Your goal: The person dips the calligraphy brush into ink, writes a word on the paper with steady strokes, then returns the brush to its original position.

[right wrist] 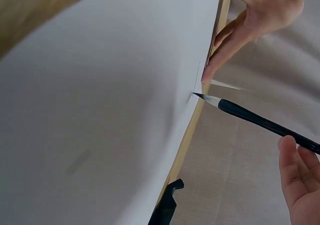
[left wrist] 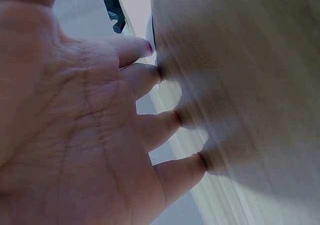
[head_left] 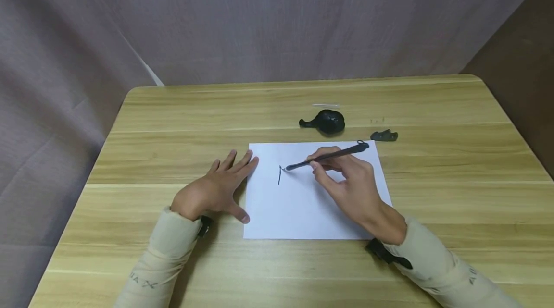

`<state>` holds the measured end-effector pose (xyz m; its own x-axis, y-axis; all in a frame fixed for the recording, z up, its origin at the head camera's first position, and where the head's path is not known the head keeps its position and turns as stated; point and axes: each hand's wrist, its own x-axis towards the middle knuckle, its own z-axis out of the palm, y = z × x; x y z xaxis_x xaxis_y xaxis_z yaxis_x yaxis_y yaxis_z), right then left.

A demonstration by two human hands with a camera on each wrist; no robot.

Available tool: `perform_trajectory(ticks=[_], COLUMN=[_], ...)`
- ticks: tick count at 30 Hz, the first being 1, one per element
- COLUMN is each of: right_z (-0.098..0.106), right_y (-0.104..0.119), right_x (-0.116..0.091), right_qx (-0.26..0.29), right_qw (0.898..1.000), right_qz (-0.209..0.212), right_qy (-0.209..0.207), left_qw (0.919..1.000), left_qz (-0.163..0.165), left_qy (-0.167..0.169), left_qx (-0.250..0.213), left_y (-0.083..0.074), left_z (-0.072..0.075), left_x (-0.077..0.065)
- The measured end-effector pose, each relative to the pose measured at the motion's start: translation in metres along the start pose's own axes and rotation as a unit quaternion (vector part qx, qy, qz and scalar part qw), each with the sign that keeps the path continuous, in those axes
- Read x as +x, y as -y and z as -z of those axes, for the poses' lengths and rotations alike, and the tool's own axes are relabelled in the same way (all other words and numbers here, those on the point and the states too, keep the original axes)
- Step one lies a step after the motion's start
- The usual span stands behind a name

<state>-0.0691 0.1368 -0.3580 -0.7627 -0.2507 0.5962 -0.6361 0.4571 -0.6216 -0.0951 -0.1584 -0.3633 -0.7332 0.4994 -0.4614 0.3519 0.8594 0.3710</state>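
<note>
Nearest to us we saw two pale sleeves (head_left: 166, 250), one entering at the left and one at the right, each with a dark wrist strap (head_left: 387, 254) just below the hand. On the left, the left hand (head_left: 212, 192) lay palm down with its fingers spread wide and straight, holding nothing; its index fingertip and thumb tip met the left edge of a white sheet of paper (head_left: 277, 216), while the rest of it was over the wooden table (head_left: 108, 164). On the right, we saw the right hand (head_left: 352, 183) above the right part of the paper, pinching a dark brush (head_left: 331, 155) between thumb and fingers. The brush slanted, its looped end up toward the far right and its pointed tip down at the paper, left of the middle. There we made out a thin black mark (head_left: 279, 175), a near-upright line with a short stroke leaving its far end and running right to the tip. Just beyond the paper's far right corner sat a small dark block (head_left: 384, 135) with a bumpy top, and farther off, to its left, a black gourd-shaped thing (head_left: 330, 122) with its neck pointing left. Beyond that lay a thin clear strip (head_left: 326, 105). Farthest away, we saw a greyish curtain (head_left: 277, 19) behind the table and a brown surface (head_left: 519, 58) at the far right.
</note>
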Motion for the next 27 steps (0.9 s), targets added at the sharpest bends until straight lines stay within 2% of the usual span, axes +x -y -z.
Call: perform_trajectory(ticks=[8,27], right_z=[0.006,0.013], right_y=[0.006,0.013], right_x=[-0.003,-0.006], right_qx=[-0.008,-0.024], right_qw=[1.0,1.0], right_qz=[-0.01,0.001], right_qy=[0.008,0.016], left_qw=[1.0,0.9999], left_qz=[0.001,0.003], left_qy=[0.002,0.004], left_qx=[-0.002,-0.009], left_y=[0.0,-0.001], left_z=[0.002,0.001], left_x=[0.001,0.0])
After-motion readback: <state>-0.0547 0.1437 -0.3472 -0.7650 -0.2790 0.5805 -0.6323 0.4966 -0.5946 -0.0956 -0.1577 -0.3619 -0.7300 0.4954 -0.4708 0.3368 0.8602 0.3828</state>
